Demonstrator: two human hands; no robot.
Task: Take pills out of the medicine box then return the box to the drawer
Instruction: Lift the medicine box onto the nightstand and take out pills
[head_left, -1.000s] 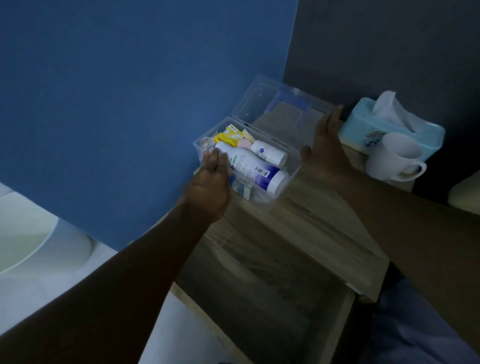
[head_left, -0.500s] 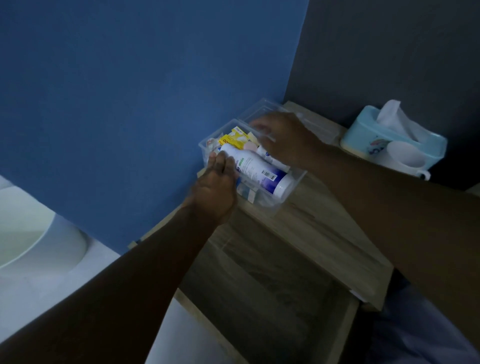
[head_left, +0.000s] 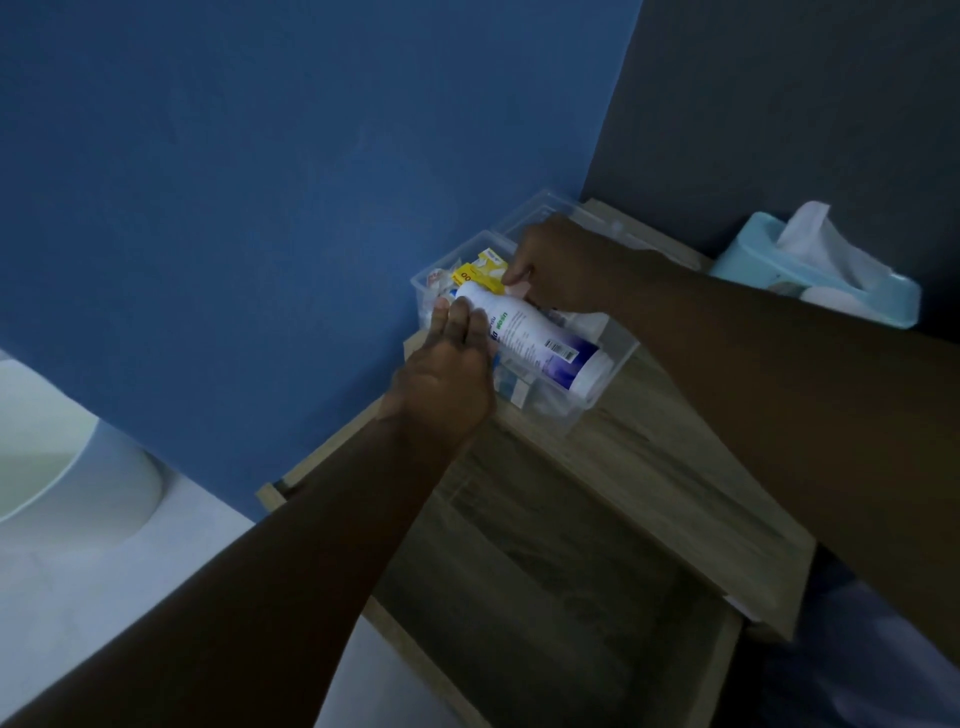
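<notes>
Since a moment ago the right hand (head_left: 563, 265) has dipped deeper into the clear plastic medicine box (head_left: 605, 387) on the wooden cabinet top (head_left: 670, 467), fingertips hidden; left hand (head_left: 447, 384) lies flat on the white bottle (head_left: 540, 345)

Wooden nightstand top (head_left: 670, 467): clear medicine box (head_left: 605, 387) at back-left corner, tissue box (head_left: 758, 262) back right.

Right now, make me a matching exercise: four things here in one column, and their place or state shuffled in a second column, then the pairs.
1. medicine box
2. drawer
3. tissue box
4. left hand

A. pulled open below the tabletop
B. far right, against the dark wall
C. open, by the blue wall
D. resting on the white bottle

Pairs: 1-C, 2-A, 3-B, 4-D
</notes>
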